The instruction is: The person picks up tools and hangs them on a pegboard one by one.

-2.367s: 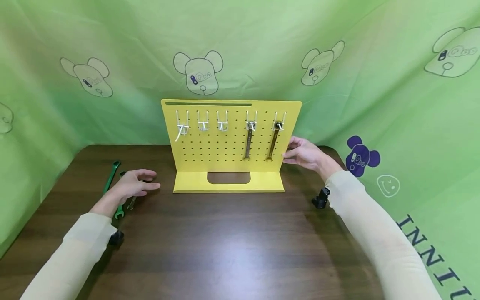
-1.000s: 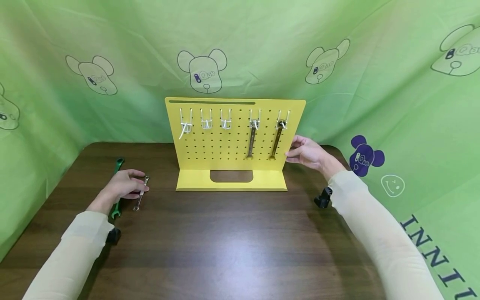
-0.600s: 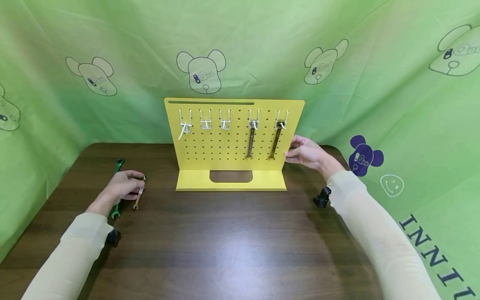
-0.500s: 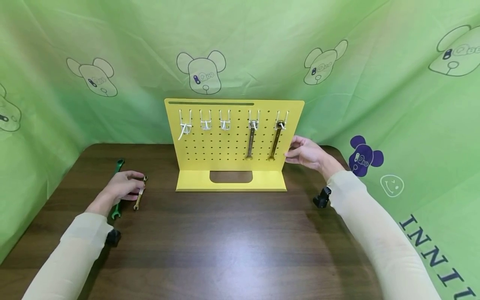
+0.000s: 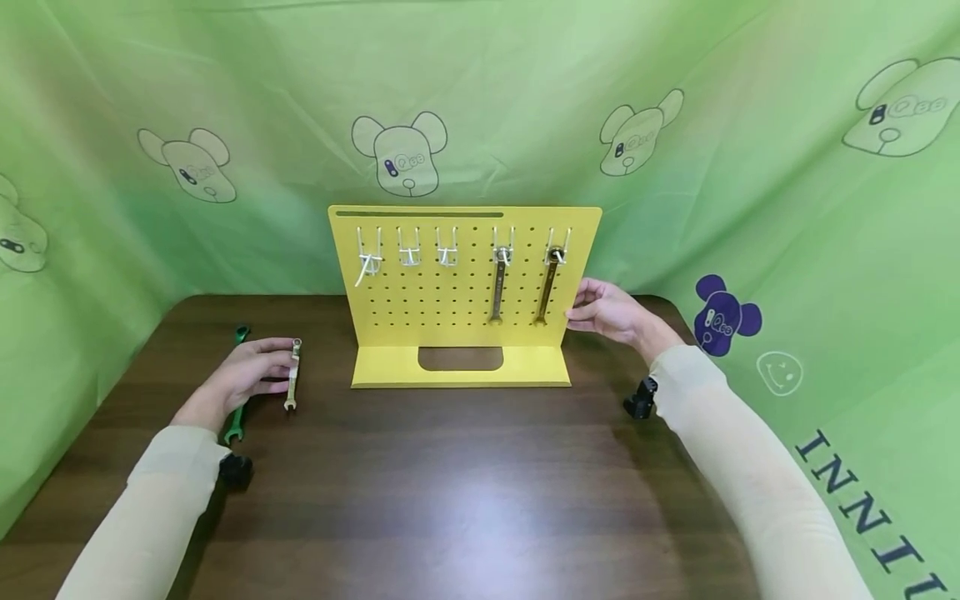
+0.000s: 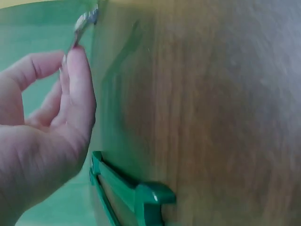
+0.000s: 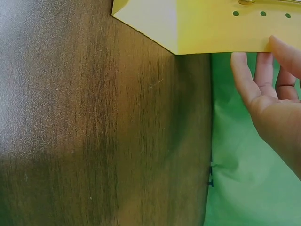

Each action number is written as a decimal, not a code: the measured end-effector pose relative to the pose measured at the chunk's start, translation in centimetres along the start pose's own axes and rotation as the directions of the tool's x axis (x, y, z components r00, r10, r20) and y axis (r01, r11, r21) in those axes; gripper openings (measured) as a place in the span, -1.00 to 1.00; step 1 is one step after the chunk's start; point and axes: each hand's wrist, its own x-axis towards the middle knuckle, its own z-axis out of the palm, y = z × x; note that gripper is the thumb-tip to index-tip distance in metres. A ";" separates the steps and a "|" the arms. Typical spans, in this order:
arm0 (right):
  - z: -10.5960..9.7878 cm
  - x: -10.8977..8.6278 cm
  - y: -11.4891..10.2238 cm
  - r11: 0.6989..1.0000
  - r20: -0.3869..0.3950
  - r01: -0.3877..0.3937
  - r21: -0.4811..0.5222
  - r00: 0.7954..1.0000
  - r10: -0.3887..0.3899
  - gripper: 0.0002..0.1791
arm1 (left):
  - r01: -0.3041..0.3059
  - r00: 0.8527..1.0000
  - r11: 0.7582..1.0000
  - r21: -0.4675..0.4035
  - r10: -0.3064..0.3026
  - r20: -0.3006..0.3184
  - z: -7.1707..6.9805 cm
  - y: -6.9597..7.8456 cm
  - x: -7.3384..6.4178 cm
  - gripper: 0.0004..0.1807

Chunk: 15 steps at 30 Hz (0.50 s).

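Silver wrench (image 5: 293, 379) is sitting in the grip of the left hand (image 5: 251, 371), whose thumb and fingers are pinching it over the counter (image 5: 420, 492), left of the yellow pegboard (image 5: 457, 334). Partly curled, the right hand (image 5: 611, 312) is pinching the board's right edge, thumb in front and fingers reaching behind. One wrench is being held; one green wrench (image 5: 236, 421) is lying on the counter, partly hidden by the left hand; two darker wrenches (image 5: 498, 292) are hanging on the pegboard. Five white hooks (image 5: 409, 257) are lining its upper part, two of them carrying those wrenches.
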 end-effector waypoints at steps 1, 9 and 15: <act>0.1 0.1 0.1 1.000 0.003 0.000 0.000 1.000 0.000 -0.63 | -0.008 1.000 1.000 -0.004 0.008 0.021 0.0 0.1 0.0 -0.30; 0.4 0.6 0.4 1.000 0.001 0.025 0.005 1.000 -0.025 -0.64 | -0.062 0.981 0.995 -0.077 0.074 0.177 1.3 1.6 0.5 -0.36; 0.0 0.4 0.5 1.000 -0.017 0.018 -0.007 1.000 -0.018 -0.63 | -0.106 0.962 0.988 -0.117 0.131 0.240 3.7 2.8 1.5 -0.42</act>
